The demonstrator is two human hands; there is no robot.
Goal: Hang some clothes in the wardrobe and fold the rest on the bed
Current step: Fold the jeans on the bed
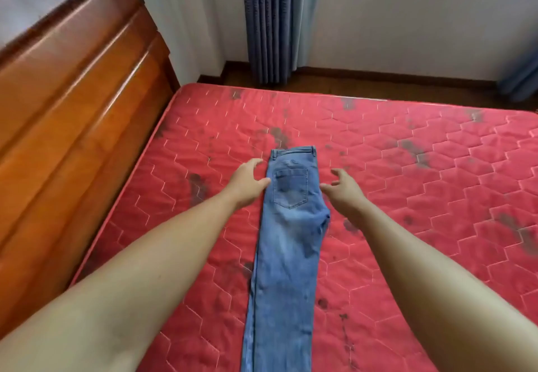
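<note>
Jeans (286,240) lie halved on the bed (422,173); my left hand (249,178) and right hand (345,189) flank them, open and empty. Next, probably: grip waistband, fold.

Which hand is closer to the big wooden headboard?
Left. The left hand is at the edge of the jeans that faces the headboard; the right hand is across the jeans, on the side away from it.

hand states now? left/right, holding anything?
Left hand: open, fingers loosely curled at the left edge of the jeans, gripping nothing.
Right hand: open, fingers spread beside the right edge, holding nothing.
</note>
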